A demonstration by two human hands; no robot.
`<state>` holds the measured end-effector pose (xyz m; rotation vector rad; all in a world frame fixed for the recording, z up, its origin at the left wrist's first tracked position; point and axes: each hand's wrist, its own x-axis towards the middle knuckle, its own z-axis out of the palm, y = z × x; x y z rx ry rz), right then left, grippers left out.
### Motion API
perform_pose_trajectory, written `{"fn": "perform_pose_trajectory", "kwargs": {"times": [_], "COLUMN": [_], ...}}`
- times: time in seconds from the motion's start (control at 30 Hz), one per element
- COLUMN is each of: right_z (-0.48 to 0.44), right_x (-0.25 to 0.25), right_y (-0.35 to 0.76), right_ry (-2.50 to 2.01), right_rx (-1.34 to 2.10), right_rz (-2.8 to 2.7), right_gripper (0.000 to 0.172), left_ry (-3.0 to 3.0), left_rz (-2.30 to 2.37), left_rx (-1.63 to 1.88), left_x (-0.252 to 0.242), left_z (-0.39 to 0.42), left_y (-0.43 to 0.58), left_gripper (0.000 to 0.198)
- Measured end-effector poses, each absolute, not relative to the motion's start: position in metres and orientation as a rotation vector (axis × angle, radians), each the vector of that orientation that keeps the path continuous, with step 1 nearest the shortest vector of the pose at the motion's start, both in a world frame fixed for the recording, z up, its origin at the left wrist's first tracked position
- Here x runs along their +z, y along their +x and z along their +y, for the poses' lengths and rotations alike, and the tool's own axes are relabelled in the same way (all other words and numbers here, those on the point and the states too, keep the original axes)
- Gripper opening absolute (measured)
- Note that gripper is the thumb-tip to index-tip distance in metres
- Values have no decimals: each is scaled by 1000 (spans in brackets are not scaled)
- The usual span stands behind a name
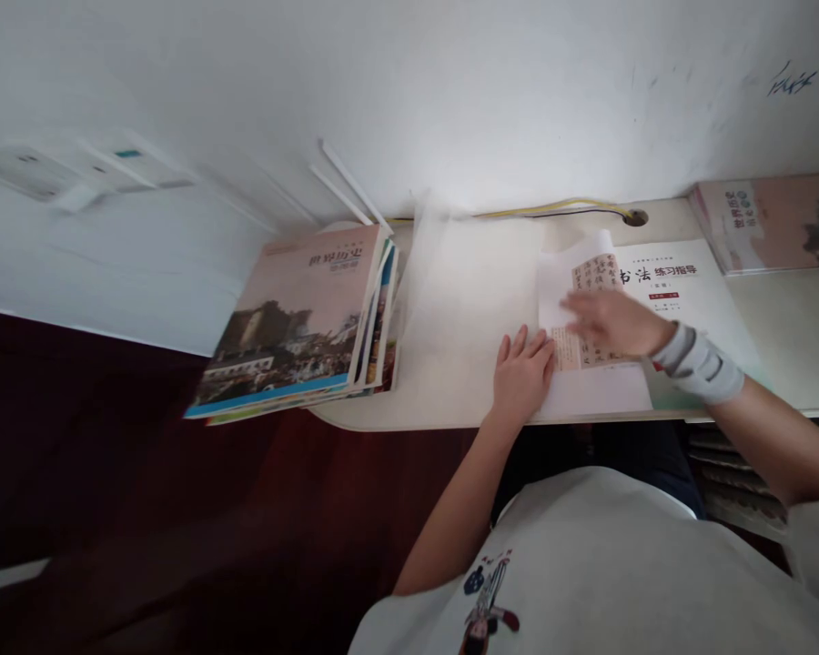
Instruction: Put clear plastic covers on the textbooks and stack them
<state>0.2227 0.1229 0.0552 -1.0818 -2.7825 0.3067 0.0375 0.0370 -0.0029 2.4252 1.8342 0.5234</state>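
A calligraphy workbook (696, 314) with a white cover lies on the narrow white desk in front of me. Over its left part lies a page (607, 391) printed with old brush characters, its upper edge curling up. My left hand (522, 373) rests flat at the left edge of that page, fingers stretched out. Above the page is my right hand (607, 320), slightly blurred, with its fingers extended to the left and nothing seen in them; whether it touches the paper I cannot tell. A grey-white band wraps the right wrist.
A stack of history textbooks (300, 318) stands on the desk's left end, jutting past the edge. More books (778, 223) lie at the far right. A yellow cable (552, 207) runs along the wall into a hole (635, 217) in the desk (470, 300).
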Motion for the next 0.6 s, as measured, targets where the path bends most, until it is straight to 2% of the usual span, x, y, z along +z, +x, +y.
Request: {"fn": "perform_pose_trajectory", "kwargs": {"times": [0.07, 0.23, 0.37, 0.6], "right_z": [159, 203, 192, 188], "right_x": [52, 23, 10, 1], "right_y": [233, 246, 246, 248], "right_ry": [-1341, -1491, -1404, -1364], "right_rx": [242, 684, 851, 828], "right_rz": [-2449, -2162, -2049, -2035], "right_gripper": [54, 83, 85, 86], "left_ry": [2429, 2395, 2298, 2248], "left_rz": [1844, 1895, 1987, 2017], "left_rx": [530, 439, 351, 201], "left_x": [-5, -2, 5, 21], "left_z": [37, 36, 42, 56], "left_y": [37, 37, 38, 44], "left_gripper": [32, 38, 52, 54]}}
